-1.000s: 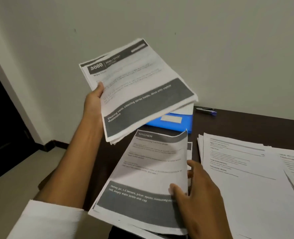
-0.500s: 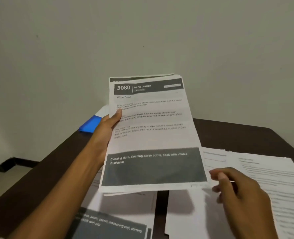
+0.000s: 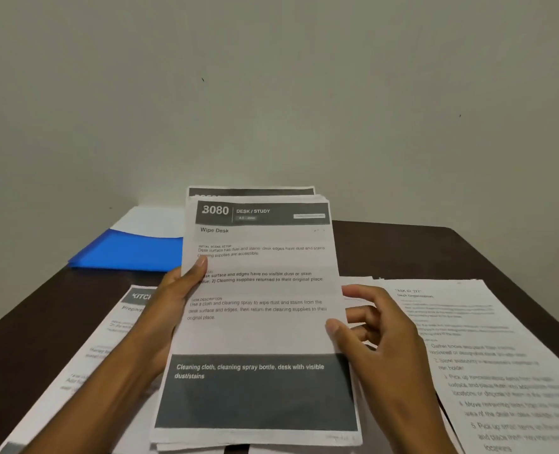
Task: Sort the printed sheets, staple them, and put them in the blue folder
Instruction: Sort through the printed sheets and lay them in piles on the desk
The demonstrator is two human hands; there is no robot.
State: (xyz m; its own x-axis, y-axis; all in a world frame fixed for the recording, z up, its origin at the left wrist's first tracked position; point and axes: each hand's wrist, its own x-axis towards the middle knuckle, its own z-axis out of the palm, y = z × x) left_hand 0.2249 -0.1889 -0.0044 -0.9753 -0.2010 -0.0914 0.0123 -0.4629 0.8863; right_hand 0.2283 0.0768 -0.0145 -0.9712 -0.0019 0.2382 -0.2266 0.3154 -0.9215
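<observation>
I hold a stack of printed sheets [image 3: 261, 322] upright over the dark desk; the top page reads "3080 Desk / Study, Wipe Desk". My left hand [image 3: 176, 299] grips the stack's left edge, thumb on the front. My right hand [image 3: 379, 332] pinches the right edge, thumb on the page and fingers behind. The blue folder [image 3: 131, 250] lies at the back left of the desk with a white sheet on it. No stapler shows.
A "Kitchen" sheet [image 3: 108, 339] lies on the desk at the left, under my left arm. A spread of text pages [image 3: 487, 355] covers the right side. The dark desk [image 3: 402, 250] meets a plain wall behind.
The held stack has come lower and nearer to me. My right hand rose from the desk and took the stack's right edge. The view turned to the right.
</observation>
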